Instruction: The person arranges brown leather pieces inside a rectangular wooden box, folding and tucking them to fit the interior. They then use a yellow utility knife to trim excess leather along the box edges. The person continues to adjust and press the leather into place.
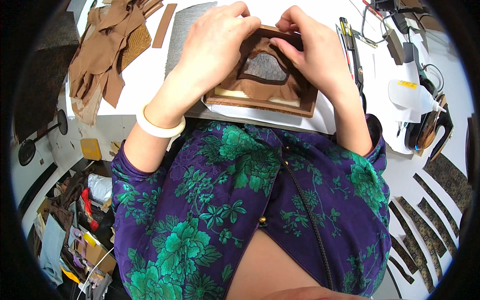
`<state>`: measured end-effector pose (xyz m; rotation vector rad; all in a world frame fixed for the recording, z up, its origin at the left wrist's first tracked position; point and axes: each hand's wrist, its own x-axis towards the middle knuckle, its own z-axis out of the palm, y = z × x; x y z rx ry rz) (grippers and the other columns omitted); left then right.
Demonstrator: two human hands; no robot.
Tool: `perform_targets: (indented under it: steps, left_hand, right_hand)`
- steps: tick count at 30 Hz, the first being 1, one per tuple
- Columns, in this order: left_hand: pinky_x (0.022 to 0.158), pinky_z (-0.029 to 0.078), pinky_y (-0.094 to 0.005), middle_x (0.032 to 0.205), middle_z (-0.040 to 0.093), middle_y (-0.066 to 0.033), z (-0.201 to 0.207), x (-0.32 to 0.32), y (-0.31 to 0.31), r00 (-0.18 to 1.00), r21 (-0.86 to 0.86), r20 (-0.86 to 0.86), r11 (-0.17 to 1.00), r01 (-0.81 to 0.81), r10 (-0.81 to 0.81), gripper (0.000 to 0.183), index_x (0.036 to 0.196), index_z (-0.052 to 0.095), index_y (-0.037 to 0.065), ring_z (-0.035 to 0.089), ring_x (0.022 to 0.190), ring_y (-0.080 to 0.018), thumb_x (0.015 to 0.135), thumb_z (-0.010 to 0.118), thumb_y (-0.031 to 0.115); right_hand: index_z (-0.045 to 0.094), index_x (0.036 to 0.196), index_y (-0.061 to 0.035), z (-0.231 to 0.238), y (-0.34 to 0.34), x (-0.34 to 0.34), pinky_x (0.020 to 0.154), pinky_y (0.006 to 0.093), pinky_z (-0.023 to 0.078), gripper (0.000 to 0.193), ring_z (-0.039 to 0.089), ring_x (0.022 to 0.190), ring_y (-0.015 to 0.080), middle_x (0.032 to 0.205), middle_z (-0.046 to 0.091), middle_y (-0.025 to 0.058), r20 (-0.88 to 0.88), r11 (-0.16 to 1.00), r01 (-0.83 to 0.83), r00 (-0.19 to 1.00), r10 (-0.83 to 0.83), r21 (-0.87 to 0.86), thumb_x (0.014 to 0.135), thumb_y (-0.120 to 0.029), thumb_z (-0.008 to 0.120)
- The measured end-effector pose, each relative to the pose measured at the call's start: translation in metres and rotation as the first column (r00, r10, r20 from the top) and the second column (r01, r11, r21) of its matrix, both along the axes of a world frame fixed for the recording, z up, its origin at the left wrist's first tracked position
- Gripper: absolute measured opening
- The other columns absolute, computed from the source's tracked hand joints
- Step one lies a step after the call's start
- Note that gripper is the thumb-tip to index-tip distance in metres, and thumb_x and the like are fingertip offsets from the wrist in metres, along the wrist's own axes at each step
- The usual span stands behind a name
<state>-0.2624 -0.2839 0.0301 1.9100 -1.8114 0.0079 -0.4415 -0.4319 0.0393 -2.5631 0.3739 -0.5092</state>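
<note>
A rectangular brown box [265,106] lies tilted in front of me, with a brown fabric lining [260,91] inside. The lining has a rounded opening with a dark edge, and a mottled grey surface shows through it. Pale patches show along the near inner wall. My left hand [217,42] is closed at the far left corner, its fingertips partly hidden. My right hand [317,55] grips the far right side, its index finger bent at the far rim and its thumb inside against the lining. A cream bangle [159,131] circles my left wrist.
Brown leather-like scraps [102,60] are heaped at the far left, beside a narrow brown strip [164,26]. To the right are a utility knife [346,32], a white squeeze bottle [412,97] and several dark patterned strips [425,220]. A grey mat [187,25] lies under my work.
</note>
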Motion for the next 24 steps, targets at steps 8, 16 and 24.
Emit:
perform_targets:
  steps: [8,16,24]
  left_hand:
    - [0.118,0.047,-0.0469,0.160,0.058,-0.0082,0.009,0.004,0.009,0.986,0.128,-0.024,0.978,0.167,-0.165,0.036,0.106,0.087,0.008,0.055,0.138,-0.0341,0.081,0.066,-0.006]
    - [0.119,0.046,-0.0466,0.162,0.057,-0.0060,0.006,0.008,0.016,0.997,0.185,0.059,0.982,0.044,-0.056,0.032,0.113,0.087,0.009,0.055,0.139,-0.0334,0.088,0.069,0.003]
    - [0.118,0.046,-0.0472,0.159,0.060,-0.0095,0.003,0.008,0.018,0.999,0.176,0.038,0.984,0.017,-0.025,0.031,0.114,0.085,0.004,0.058,0.136,-0.0340,0.090,0.067,0.007]
  right_hand:
    - [0.059,0.111,-0.0045,0.015,0.012,0.006,0.084,0.0499,0.056,0.033,0.070,0.097,0.0422,0.099,0.071,0.0189,-0.183,0.998,0.048,0.982,-0.042,0.027,0.090,-0.019,0.079]
    - [0.053,0.111,-0.0045,0.011,0.012,0.011,0.075,0.0546,0.053,0.037,0.068,0.088,0.0464,0.090,0.069,0.0207,-0.121,0.994,0.022,0.992,-0.035,-0.112,0.089,-0.017,0.079]
    - [0.054,0.111,-0.0023,0.004,0.009,0.021,0.076,0.0556,0.053,0.037,0.068,0.088,0.0473,0.090,0.069,0.0217,-0.159,0.991,-0.022,0.987,0.000,-0.133,0.090,-0.020,0.078]
